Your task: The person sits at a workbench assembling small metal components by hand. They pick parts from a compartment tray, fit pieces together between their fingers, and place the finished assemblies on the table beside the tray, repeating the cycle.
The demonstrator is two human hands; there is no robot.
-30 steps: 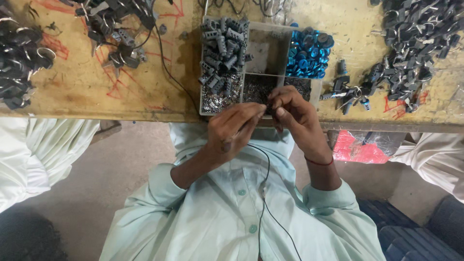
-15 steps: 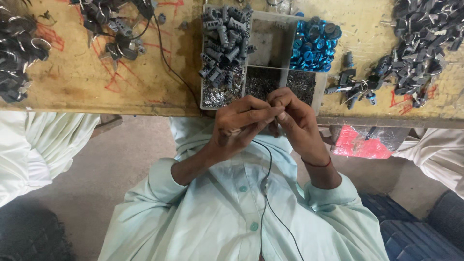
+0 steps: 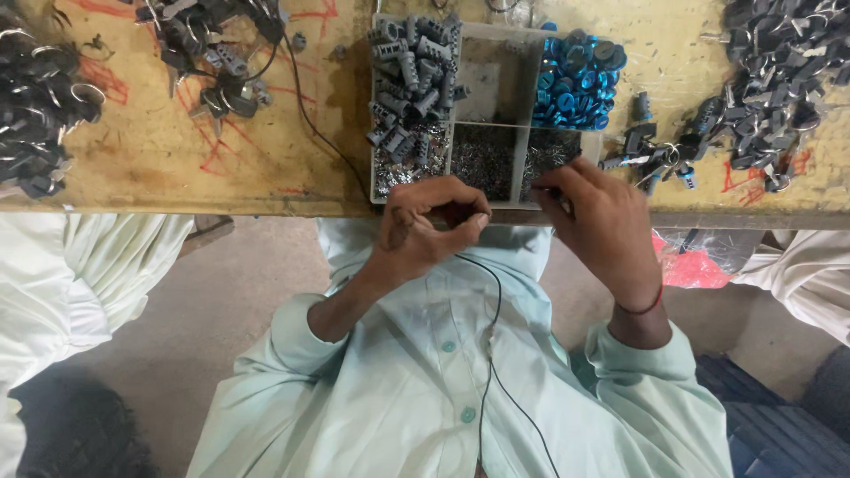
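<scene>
While both hands pinch unseen bits, the divided tray (image 3: 529,93) holds grey and blue parts.

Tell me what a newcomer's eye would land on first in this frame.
Probably the bright blue caps heaped in the upper right compartment of the clear divided tray on the yellow worktable, beside a pile of grey cylinders in the tray's left compartment. Just below, at the table's near edge, the left hand pinches something too small to identify, while the right hand reaches its fingertips into the tray's lower right compartment.
</scene>
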